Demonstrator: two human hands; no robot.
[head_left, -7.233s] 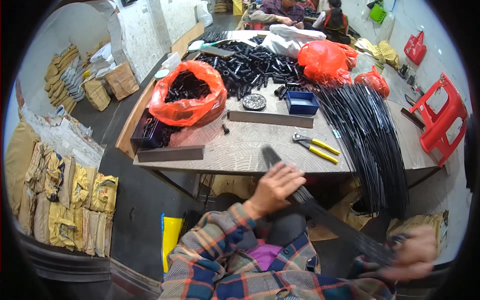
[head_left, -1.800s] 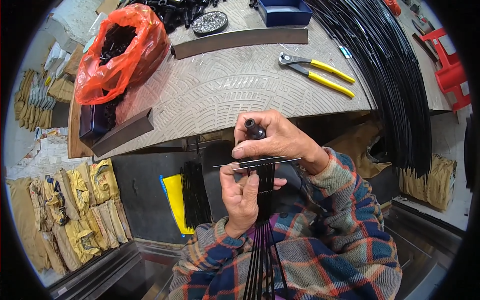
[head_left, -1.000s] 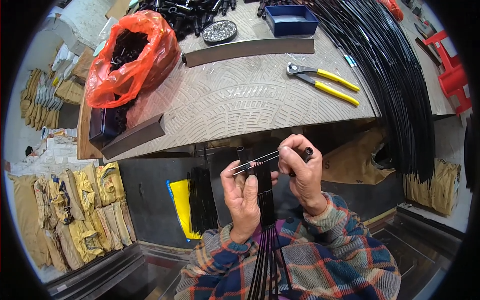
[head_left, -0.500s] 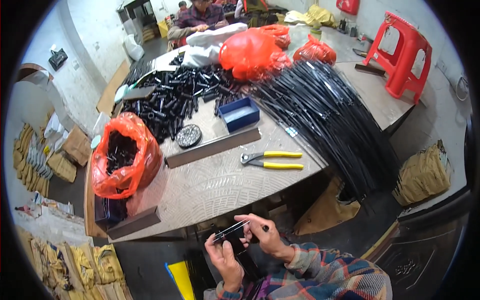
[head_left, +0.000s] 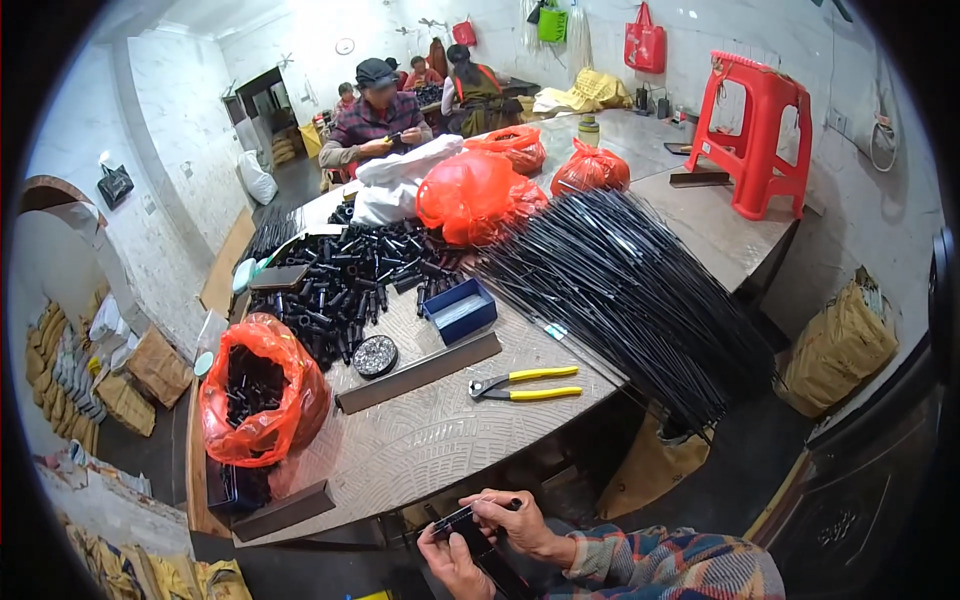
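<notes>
Table (head_left: 400, 470): pale, its ridged surface patterned in curves, across the middle of the frame.
Strip bundle (head_left: 640, 300): long, thin, glossy black lengths, fanned right of centre, overhanging the edge.
Black pieces (head_left: 330, 290): short shiny tubes, heaped left of centre.
Red bag (head_left: 300, 410): crinkled thin plastic, left of centre, its mouth open on small dark parts.
Right hand (head_left: 520, 525): bottom centre; the fingers curl around a tube, fingertips meeting the upper end of the work. Short, light movements would probably suit best, with the tube kept clear.
Left hand (head_left: 455, 565): bottom edge; thumb and fingers pinch the work's other end. A steady, level pinch should stop the lengths skewing.
Held strips (head_left: 503, 570): between the hands at the bottom edge, slim and dark; finer detail is too small to tell.
Pliers (head_left: 525, 383): yellow smooth handles, dark head, lying just right of centre.
Tin (head_left: 375, 356): round, dark-rimmed, filled with silvery bits.
Black tube (head_left: 515, 504): small, smooth, cylindrical, in the right hand.
</notes>
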